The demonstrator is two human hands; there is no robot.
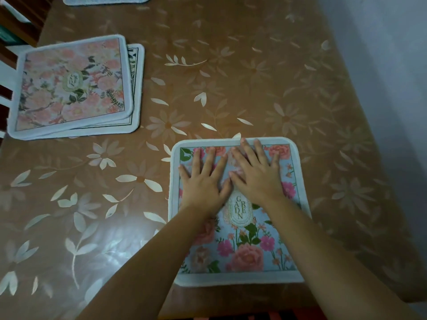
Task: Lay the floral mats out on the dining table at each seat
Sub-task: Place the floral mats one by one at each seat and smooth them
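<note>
I see both grips lying flat on the blue floral mat [254, 257] - fingers straight and spread wide, holding nothing, just pressing down on it. The left grip [203, 181] lies on the far left part of the mat. The right grip [256, 179] lies just beside it, and its longest fingers reach the mat's white far rim. The two thumbs are very close, just past the oval label with letters on it.

The blue mat lies flat on the brown worktop [231, 77], on the right side, close to the near edge.

Well apart, over on the left, a pink floral mat [71, 86] sits on top of another mat [136, 88] - the lower one pokes out on the right and along the near side. A bit of one more mat [106, 0] shows at the very top of the view.

The worktop has a shiny cover with pale flowers and leaves. Dark wooden chair parts [20, 19] show at the left edge, and a pale wall [381, 42] stands on the right.
</note>
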